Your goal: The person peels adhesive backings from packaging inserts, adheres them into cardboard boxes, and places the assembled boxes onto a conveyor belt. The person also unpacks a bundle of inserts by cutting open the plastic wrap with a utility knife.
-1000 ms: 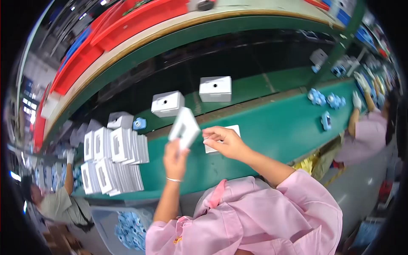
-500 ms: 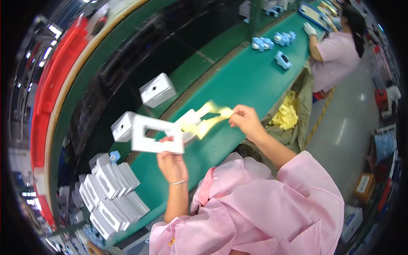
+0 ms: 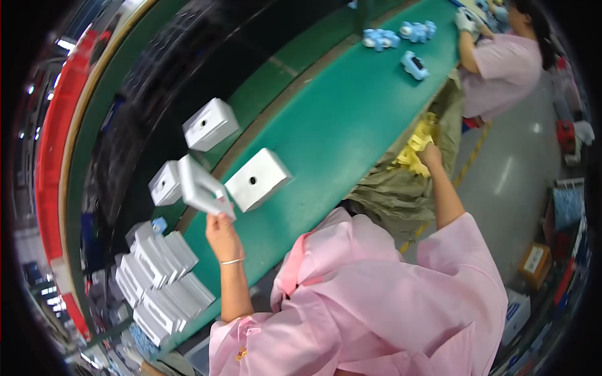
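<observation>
My left hand (image 3: pixel 223 237) grips a white frame (image 3: pixel 199 188) with a cut-out window, held up over the green work surface (image 3: pixel 326 125). Just right of it lies a white box (image 3: pixel 258 180) with a black hole in its top. My right hand (image 3: pixel 430 156) is over an olive sack (image 3: pixel 392 194) at the bench's edge, at the yellow scraps (image 3: pixel 415 150) inside; its fingers are partly hidden among them. Stacks of white frames (image 3: pixel 166 282) lie at the lower left.
Two more white boxes (image 3: pixel 211 124) sit on the far side. Several blue toys (image 3: pixel 380 39) lie up the bench. A co-worker in pink (image 3: pixel 508 69) works at the upper right. Red bins (image 3: pixel 59 169) line the left.
My right hand has moved right and down to the sack with the yellow piece it had pulled away. The white frame in my left hand has tilted and moved left. The view has turned right.
</observation>
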Demonstrator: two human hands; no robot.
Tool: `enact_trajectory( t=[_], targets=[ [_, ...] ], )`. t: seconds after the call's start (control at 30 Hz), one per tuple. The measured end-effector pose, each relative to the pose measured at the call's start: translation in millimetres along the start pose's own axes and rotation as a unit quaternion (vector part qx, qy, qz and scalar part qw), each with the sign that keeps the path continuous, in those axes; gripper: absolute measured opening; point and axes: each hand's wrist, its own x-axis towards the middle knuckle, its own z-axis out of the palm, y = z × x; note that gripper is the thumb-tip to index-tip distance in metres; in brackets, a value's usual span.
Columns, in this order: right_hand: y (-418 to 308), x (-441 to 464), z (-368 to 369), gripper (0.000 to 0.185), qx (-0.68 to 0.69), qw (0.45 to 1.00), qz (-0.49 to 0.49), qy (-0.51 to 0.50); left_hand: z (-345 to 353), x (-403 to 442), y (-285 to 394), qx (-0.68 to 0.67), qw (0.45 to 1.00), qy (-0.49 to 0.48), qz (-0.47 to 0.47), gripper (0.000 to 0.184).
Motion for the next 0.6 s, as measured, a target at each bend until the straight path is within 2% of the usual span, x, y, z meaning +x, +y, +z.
enact_trajectory(
  t=[0.07, 0.13, 0.17, 0.2, 0.23, 0.3, 0.37, 0.43, 0.6],
  targets=[
    [-60, -1, -50, 0.023, -0.058, 0.997, 0.012, -0.058, 6, 1, 1, 0.231, 0.973, -0.009, 0.025, 0.042],
    [-130, -27, -85, 0.028, 0.152, 0.984, -0.086, -0.039, 8, -2, -3, 0.289, 0.956, 0.0, 0.053, 0.043],
    [-169, -48, -101, 0.028, 0.233, 0.957, -0.149, -0.088, 11, -2, -6, 0.293, 0.955, 0.001, 0.051, 0.043],
    [-205, -71, -110, 0.03, 0.31, 0.918, -0.211, -0.133, 16, -1, -9, 0.384, 0.919, -0.006, 0.092, 0.043],
    [-231, -91, -99, 0.035, 0.407, 0.841, -0.329, -0.139, 21, -1, -14, 0.47, 0.873, -0.013, 0.132, 0.044],
    [-274, -126, -86, 0.048, 0.424, 0.786, -0.401, -0.205, 30, 1, -27, 0.468, 0.871, -0.005, 0.148, 0.043],
    [-296, -150, -66, 0.051, 0.454, 0.766, -0.391, -0.233, 35, 3, -42, 0.467, 0.866, 0.007, 0.18, 0.043],
    [-306, -157, -50, 0.044, 0.48, 0.75, -0.408, -0.201, 39, 5, -50, 0.469, 0.862, 0.014, 0.192, 0.043],
    [-309, -156, -32, 0.036, 0.442, 0.802, -0.376, -0.14, 44, 6, -63, 0.484, 0.852, 0.027, 0.198, 0.045]
  ],
)
